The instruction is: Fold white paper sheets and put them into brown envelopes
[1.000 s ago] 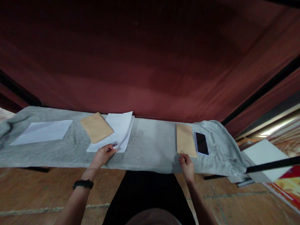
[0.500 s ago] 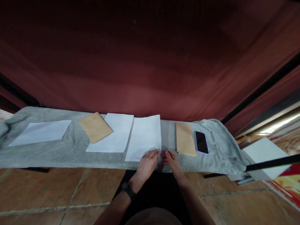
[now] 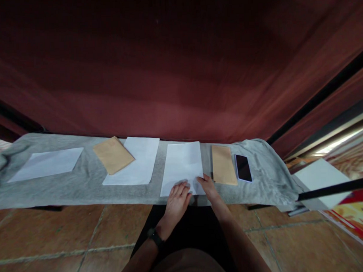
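Observation:
White paper (image 3: 182, 163) lies in front of me on a grey cloth, its top edge slightly uneven as if more than one sheet. My left hand (image 3: 178, 196), with a dark watch on the wrist, rests on its near edge, fingers spread. My right hand (image 3: 206, 186) is at the paper's near right edge, thumb and fingers pinching it. Right of it lie a brown envelope (image 3: 224, 165) and a phone (image 3: 243, 168) with a dark screen. To the left, another brown envelope (image 3: 113, 155) partly covers more white paper (image 3: 140, 161).
A further white sheet (image 3: 47, 163) lies far left on the grey cloth (image 3: 91, 190). A dark red curtain (image 3: 168, 93) hangs behind. At the right are a black bar (image 3: 335, 188), a pale board (image 3: 322, 178) and a red and yellow box (image 3: 357, 217).
The paper in front of me has shifted right, leaving a wider gap to the paper on its left. My left hand has flattened onto it, and my right hand has closed on its right edge.

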A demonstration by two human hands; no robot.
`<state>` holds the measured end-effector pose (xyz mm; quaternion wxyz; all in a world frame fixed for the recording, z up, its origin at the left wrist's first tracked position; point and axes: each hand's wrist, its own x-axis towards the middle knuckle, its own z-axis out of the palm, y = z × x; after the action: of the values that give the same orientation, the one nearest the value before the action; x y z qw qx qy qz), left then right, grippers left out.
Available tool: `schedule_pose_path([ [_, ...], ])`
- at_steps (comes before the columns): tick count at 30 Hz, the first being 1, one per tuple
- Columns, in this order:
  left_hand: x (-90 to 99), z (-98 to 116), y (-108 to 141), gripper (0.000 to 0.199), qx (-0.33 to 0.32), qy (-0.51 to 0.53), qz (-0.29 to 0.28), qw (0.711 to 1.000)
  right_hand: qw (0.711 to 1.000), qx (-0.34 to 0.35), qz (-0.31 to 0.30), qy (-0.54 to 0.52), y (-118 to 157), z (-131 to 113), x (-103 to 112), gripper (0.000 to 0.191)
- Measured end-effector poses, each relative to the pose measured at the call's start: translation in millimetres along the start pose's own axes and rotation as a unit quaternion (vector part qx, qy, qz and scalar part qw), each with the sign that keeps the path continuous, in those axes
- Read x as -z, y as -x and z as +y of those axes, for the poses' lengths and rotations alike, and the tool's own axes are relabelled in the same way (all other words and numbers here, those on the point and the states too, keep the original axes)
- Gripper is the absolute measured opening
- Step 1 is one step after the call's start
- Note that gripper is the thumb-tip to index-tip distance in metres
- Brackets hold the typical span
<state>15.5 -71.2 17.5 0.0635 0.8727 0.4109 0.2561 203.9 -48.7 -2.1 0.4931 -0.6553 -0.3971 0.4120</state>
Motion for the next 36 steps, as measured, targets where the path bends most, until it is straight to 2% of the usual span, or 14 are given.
schedule_pose_path([
  [3, -3.2, -18.8, 4.2, 0.033, 0.028, -0.033, 0.022, 0.999, 1.000, 0.000, 0.002, 0.007, -6.4, -1.5, -3.2, 0.020],
  [7, -10.0, -31.1, 12.0, 0.039, 0.052, -0.054, 0.001, 0.997, 0.999, 0.010, 0.034, 0.031, -7.7, -3.6, -7.4, 0.013],
  [11, -10.0, -32.9, 12.2, 0.044, 0.054, -0.061, -0.031, 0.996, 0.994, 0.017, 0.083, 0.068, -3.4, -2.9, -8.1, 0.011],
  [17, -4.8, -40.4, -2.0, 0.047, 0.078, -0.079, -0.066, 0.992, 0.987, 0.023, 0.121, 0.104, 2.1, 1.2, -10.4, 0.028],
  [20, -5.0, -45.6, -7.1, 0.046, 0.082, -0.085, -0.068, 0.991, 0.983, 0.023, 0.137, 0.120, 4.1, 2.9, -12.6, 0.030],
  [28, -5.7, -43.4, -9.1, 0.047, 0.088, -0.107, -0.076, 0.988, 0.978, 0.049, 0.120, 0.166, 2.1, 0.8, -9.6, 0.031],
  [32, -0.7, -38.2, -7.0, 0.046, 0.090, -0.103, -0.078, 0.988, 0.954, 0.068, 0.134, 0.261, 5.7, 0.4, -4.8, 0.041],
  [36, -0.1, -36.5, -13.7, 0.047, 0.103, -0.097, -0.073, 0.987, 0.914, 0.153, 0.148, 0.347, 8.5, -3.6, -9.6, 0.046],
])
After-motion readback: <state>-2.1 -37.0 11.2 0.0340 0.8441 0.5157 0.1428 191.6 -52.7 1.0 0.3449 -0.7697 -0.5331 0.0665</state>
